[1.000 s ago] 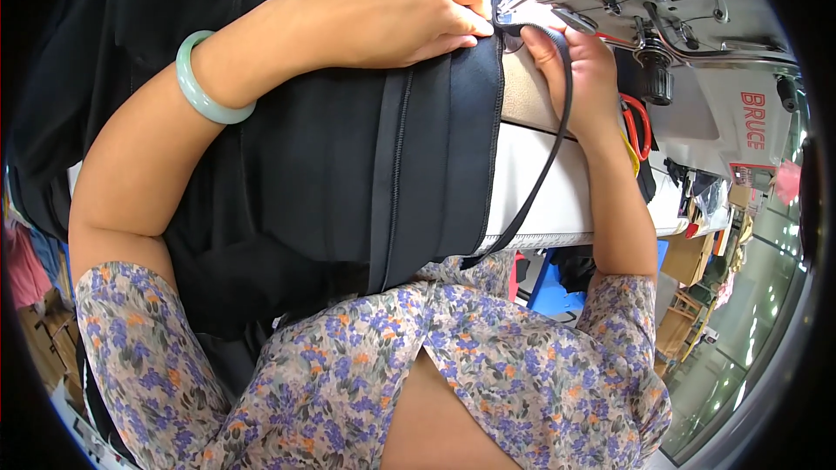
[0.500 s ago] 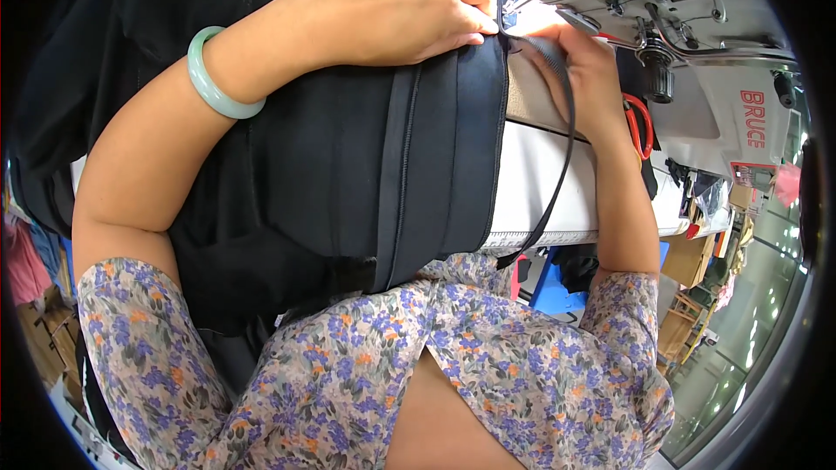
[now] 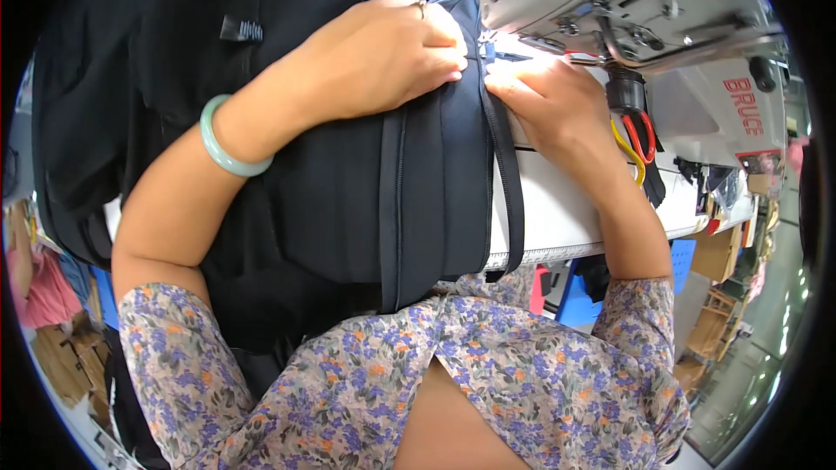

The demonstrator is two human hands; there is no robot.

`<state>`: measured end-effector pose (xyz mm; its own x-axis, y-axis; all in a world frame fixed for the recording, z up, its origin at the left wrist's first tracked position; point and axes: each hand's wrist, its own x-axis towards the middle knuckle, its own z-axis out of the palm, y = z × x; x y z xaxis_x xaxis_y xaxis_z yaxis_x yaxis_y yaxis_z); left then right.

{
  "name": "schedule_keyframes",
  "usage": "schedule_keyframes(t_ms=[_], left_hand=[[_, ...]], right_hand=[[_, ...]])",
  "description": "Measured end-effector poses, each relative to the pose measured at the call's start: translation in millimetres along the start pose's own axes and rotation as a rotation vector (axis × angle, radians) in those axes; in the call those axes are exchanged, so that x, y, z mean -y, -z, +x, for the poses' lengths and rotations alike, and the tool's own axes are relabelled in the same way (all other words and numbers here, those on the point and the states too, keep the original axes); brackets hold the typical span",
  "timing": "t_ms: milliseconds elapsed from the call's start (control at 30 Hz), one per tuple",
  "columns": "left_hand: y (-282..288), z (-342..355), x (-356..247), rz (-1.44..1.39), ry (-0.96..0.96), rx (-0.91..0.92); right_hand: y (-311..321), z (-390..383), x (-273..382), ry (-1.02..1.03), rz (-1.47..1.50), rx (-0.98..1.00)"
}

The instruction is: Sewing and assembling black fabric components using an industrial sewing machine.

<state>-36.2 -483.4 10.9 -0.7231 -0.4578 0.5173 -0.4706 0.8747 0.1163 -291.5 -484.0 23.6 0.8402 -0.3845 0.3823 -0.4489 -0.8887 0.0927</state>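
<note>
Both hands nearer needle, left hand [image 3: 383, 57] and right hand [image 3: 549, 100] pressing black bag [image 3: 348, 191], needle hidden.

The space beneath the head of the grey-white industrial sewing machine [image 3: 627, 9] is closed from above by its arm and thread guides, and only a narrow lit gap is left there, filled by the right hand [image 3: 557, 100]. The left hand [image 3: 383, 57] is pressed flat on the bulky black fabric backpack [image 3: 348, 191], by which the whole left and middle of the white desk [image 3: 566, 218] is covered. Bare desk surface is seen only to the right of the black zipper strip [image 3: 509, 191]. Further right, passage is narrowed by the red-and-yellow-handled scissors [image 3: 636, 135] hanging beside the machine.
</note>
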Motion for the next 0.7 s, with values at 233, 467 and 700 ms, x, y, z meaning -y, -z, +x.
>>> schedule_keyframes(t_ms=[233,467,700], left_hand=[[-0.1,-8.2,-20.8,-0.014,0.036,0.089],[0.0,-3.8,-28.6,0.036,0.181,0.181],[3.6,8.0,-13.6,-0.056,0.080,0.136]], right_hand=[[-2.3,-6.2,3.5,-0.116,0.097,0.217],[-2.9,-0.4,1.4,-0.105,-0.057,0.162],[5.8,0.6,3.4,-0.183,-0.043,0.299]])
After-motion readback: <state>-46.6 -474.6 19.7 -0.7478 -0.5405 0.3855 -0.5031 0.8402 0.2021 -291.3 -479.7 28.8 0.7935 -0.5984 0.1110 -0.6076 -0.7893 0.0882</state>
